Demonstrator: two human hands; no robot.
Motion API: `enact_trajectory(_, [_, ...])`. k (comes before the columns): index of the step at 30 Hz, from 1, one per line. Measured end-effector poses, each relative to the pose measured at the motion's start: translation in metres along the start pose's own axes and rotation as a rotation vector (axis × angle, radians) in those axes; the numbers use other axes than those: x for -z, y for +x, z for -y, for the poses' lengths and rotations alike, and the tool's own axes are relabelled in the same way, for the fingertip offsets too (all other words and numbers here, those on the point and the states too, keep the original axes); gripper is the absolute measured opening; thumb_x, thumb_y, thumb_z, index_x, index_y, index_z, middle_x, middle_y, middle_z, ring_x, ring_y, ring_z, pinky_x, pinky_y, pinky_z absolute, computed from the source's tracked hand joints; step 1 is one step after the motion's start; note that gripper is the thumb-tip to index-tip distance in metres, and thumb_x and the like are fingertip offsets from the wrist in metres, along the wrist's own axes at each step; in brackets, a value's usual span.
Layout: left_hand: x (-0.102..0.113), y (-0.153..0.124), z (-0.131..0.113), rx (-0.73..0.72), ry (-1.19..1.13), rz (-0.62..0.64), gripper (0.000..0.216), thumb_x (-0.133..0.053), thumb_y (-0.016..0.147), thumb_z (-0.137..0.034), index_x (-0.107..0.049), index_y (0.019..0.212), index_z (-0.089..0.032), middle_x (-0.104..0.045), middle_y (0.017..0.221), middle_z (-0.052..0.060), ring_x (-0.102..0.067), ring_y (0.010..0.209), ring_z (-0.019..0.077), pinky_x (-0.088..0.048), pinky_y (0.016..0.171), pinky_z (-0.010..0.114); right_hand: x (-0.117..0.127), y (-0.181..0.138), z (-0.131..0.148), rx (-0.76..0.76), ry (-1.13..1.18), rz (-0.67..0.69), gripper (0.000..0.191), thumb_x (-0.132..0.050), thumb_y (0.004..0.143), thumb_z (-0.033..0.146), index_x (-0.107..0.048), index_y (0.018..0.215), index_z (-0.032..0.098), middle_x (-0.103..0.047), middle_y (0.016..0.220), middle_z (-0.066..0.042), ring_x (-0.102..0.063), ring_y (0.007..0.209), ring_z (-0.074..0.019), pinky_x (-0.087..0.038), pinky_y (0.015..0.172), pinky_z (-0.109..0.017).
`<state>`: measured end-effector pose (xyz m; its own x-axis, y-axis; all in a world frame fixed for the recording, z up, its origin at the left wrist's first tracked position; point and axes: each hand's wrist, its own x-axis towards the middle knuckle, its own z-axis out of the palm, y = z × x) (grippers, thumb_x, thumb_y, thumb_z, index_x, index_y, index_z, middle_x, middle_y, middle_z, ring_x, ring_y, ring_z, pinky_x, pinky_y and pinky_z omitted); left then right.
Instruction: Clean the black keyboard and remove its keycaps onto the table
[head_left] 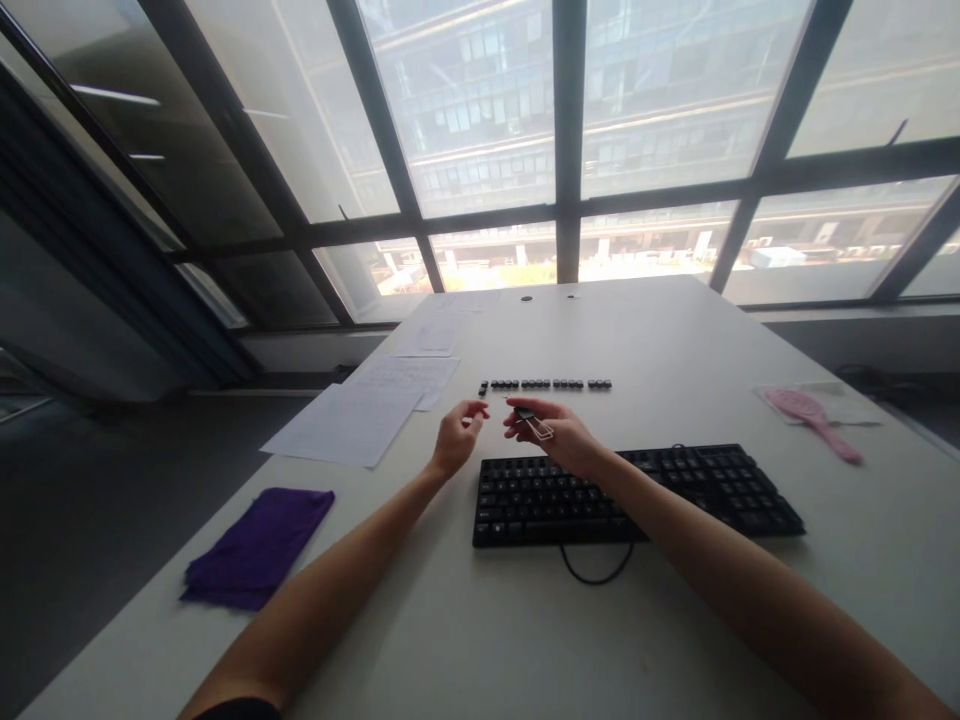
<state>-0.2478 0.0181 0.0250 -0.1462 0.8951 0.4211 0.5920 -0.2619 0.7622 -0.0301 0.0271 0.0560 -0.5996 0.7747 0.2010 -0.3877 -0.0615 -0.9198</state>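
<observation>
A black keyboard [637, 492] lies on the white table [675, 340], its cable looping toward me. Beyond it, several removed black keycaps [547, 384] sit in a row. My right hand [559, 432] hovers over the keyboard's far left corner, fingers closed on a wire keycap puller [538, 425] with a dark piece at its tip. My left hand [457, 437] is just left of it, above the table, thumb and fingers pinched together; what they hold, if anything, is too small to see.
Sheets of paper [352, 420] lie at the left, with more behind them. A folded purple cloth [259, 545] rests near the left edge. A pink brush [814, 415] sits on a wrapper at the right. Large windows stand behind the table.
</observation>
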Motion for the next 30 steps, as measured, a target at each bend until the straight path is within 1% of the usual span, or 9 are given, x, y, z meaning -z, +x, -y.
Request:
enact_trajectory(3, [0.011, -0.028, -0.008, 0.040, -0.002, 0.073, 0.021, -0.054, 0.088, -0.026, -0.068, 0.100, -0.018, -0.072, 0.089, 0.005, -0.067, 0.084, 0.0189, -0.051, 0.070, 0.028, -0.002, 0.001, -0.010, 0.082, -0.239, -0.090, 0.029, -0.067, 0.077, 0.032, -0.069, 0.100, 0.016, -0.065, 0.072, -0.002, -0.058, 0.064, -0.0148, -0.045, 0.061, -0.027])
enact_trajectory(6, [0.020, -0.054, -0.016, 0.060, -0.011, 0.102, 0.021, -0.054, 0.088, -0.026, -0.069, 0.099, -0.018, -0.073, 0.089, 0.005, -0.068, 0.083, 0.0194, -0.052, 0.070, 0.029, -0.011, 0.000, -0.022, 0.144, -0.448, -0.220, 0.023, -0.057, 0.085, 0.036, -0.067, 0.084, 0.016, -0.054, 0.059, 0.002, -0.046, 0.054, -0.0120, -0.036, 0.054, -0.025])
enact_trajectory(8, [0.022, -0.068, -0.020, 0.068, -0.021, 0.139, 0.020, -0.053, 0.088, -0.026, -0.069, 0.098, -0.019, -0.073, 0.089, 0.005, -0.068, 0.083, 0.0195, -0.053, 0.070, 0.029, -0.018, -0.002, -0.028, 0.132, -0.500, -0.274, 0.023, -0.047, 0.086, 0.031, -0.064, 0.079, 0.017, -0.049, 0.055, 0.004, -0.043, 0.052, -0.0119, -0.033, 0.051, -0.024])
enact_trajectory(11, [0.018, -0.080, -0.023, 0.081, -0.006, 0.201, 0.019, -0.053, 0.088, -0.025, -0.069, 0.096, -0.020, -0.073, 0.089, 0.004, -0.068, 0.080, 0.0190, -0.053, 0.068, 0.029, -0.026, -0.006, -0.033, 0.059, -0.554, -0.265, 0.020, -0.043, 0.080, 0.023, -0.061, 0.073, 0.018, -0.046, 0.051, 0.004, -0.042, 0.050, -0.0127, -0.032, 0.051, -0.025])
enact_trajectory(16, [0.009, -0.083, -0.022, 0.043, 0.058, 0.181, 0.017, -0.053, 0.088, -0.022, -0.068, 0.094, -0.020, -0.071, 0.088, 0.003, -0.066, 0.078, 0.0185, -0.053, 0.068, 0.030, -0.032, -0.009, -0.039, -0.021, -0.683, -0.245, 0.018, -0.045, 0.077, 0.021, -0.062, 0.073, 0.018, -0.055, 0.056, 0.001, -0.047, 0.053, -0.0148, -0.036, 0.055, -0.027])
enact_trajectory(21, [0.009, -0.083, -0.024, -0.041, 0.145, 0.139, 0.016, -0.050, 0.088, -0.019, -0.067, 0.089, -0.020, -0.065, 0.087, 0.004, -0.062, 0.079, 0.0181, -0.052, 0.070, 0.029, -0.033, -0.005, -0.040, -0.022, -0.773, -0.223, 0.019, -0.045, 0.077, 0.020, -0.062, 0.071, 0.017, -0.061, 0.064, -0.003, -0.056, 0.064, -0.0174, -0.040, 0.063, -0.027])
enact_trajectory(25, [0.009, -0.084, -0.025, -0.069, 0.198, 0.164, 0.018, -0.047, 0.089, -0.016, -0.065, 0.090, -0.019, -0.064, 0.088, 0.004, -0.060, 0.083, 0.0178, -0.049, 0.075, 0.029, -0.032, -0.004, -0.038, -0.029, -0.756, -0.229, 0.020, -0.043, 0.078, 0.019, -0.061, 0.071, 0.016, -0.058, 0.057, -0.001, -0.055, 0.061, -0.0164, -0.039, 0.062, -0.026])
enact_trajectory(28, [0.008, -0.085, -0.025, -0.078, 0.207, 0.175, 0.017, -0.047, 0.089, -0.016, -0.064, 0.090, -0.018, -0.063, 0.088, 0.004, -0.059, 0.083, 0.0172, -0.048, 0.077, 0.029, -0.030, -0.002, -0.039, -0.050, -0.749, -0.179, 0.020, -0.043, 0.078, 0.019, -0.060, 0.067, 0.017, -0.055, 0.052, 0.001, -0.052, 0.057, -0.0153, -0.038, 0.060, -0.025])
enact_trajectory(30, [0.008, -0.086, -0.024, -0.088, 0.212, 0.184, 0.017, -0.048, 0.088, -0.014, -0.064, 0.090, -0.018, -0.062, 0.088, 0.003, -0.058, 0.082, 0.0171, -0.047, 0.077, 0.029, -0.029, -0.002, -0.040, -0.060, -0.773, -0.144, 0.021, -0.042, 0.078, 0.018, -0.059, 0.065, 0.017, -0.056, 0.054, 0.000, -0.053, 0.058, -0.0154, -0.038, 0.061, -0.025])
